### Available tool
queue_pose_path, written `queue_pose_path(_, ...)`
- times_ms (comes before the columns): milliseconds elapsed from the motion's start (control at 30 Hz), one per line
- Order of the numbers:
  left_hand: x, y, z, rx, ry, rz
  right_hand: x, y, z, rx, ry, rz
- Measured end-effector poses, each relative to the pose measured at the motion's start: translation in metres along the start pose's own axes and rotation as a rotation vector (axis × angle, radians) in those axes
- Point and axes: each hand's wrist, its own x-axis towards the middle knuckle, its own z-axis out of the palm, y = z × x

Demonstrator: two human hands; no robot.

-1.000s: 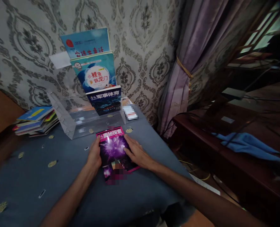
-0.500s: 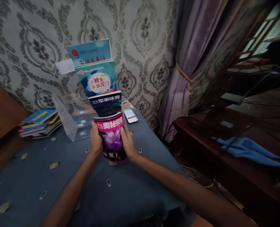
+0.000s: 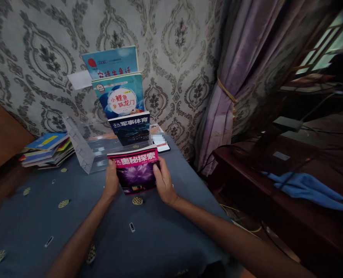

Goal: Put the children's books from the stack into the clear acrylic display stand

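A purple book with a pink title band (image 3: 135, 172) is held up off the blue tablecloth (image 3: 73, 216), tilted towards me. My left hand (image 3: 111, 182) grips its left edge and my right hand (image 3: 163, 181) grips its right edge. Just behind it stands a clear acrylic stepped display stand (image 3: 86, 148) against the wall. The stand carries a dark blue book (image 3: 130, 127), a light blue book with a white circle (image 3: 118, 97) and a blue book at the top (image 3: 110, 61), one above the other.
A stack of colourful books (image 3: 46, 150) lies at the left near the wall. A phone (image 3: 159, 141) rests beside the stand. To the right hang purple curtains (image 3: 232, 77), with a dark wooden bench (image 3: 275, 181) and a blue cloth (image 3: 304, 185) on it.
The purple book went from lying flat on the cloth to being lifted upright in both hands, and is now lower and tilted back in front of the stand.
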Motion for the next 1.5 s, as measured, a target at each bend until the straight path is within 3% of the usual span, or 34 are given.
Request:
queue_pose_path(200,-0.015,0.024,-0.031,0.197,-0.283,0.03,-0.004,-0.003,-0.029,-0.16,-0.145,-0.016)
queue_pose_path(300,-0.02,0.026,-0.039,0.27,-0.366,0.062,0.0,-0.006,-0.038,-0.232,-0.21,0.002)
queue_pose_path(433,-0.021,0.016,-0.042,0.347,-0.347,0.097,0.007,-0.011,-0.038,-0.213,-0.258,0.022)
queue_pose_path(767,-0.022,0.003,-0.033,0.407,-0.281,0.173,0.002,-0.006,-0.029,-0.257,-0.216,-0.017)
queue_pose_path(933,0.01,0.022,-0.027,0.515,-0.23,0.256,0.036,-0.002,-0.026,-0.318,-0.166,-0.094)
queue_pose_path(1100,0.068,0.064,-0.016,0.586,-0.08,0.411,0.113,-0.009,-0.021,-0.378,-0.082,-0.283)
queue_pose_path(1200,0.095,0.079,-0.011,0.577,0.013,0.502,0.15,-0.015,-0.018,-0.397,-0.062,-0.34)
queue_pose_path(1367,0.114,0.071,-0.009,0.559,-0.014,0.565,0.168,-0.003,-0.013,-0.384,-0.089,-0.364)
queue_pose_path(1500,0.122,0.06,-0.007,0.604,-0.006,0.513,0.172,0.017,-0.01,-0.354,-0.101,-0.384)
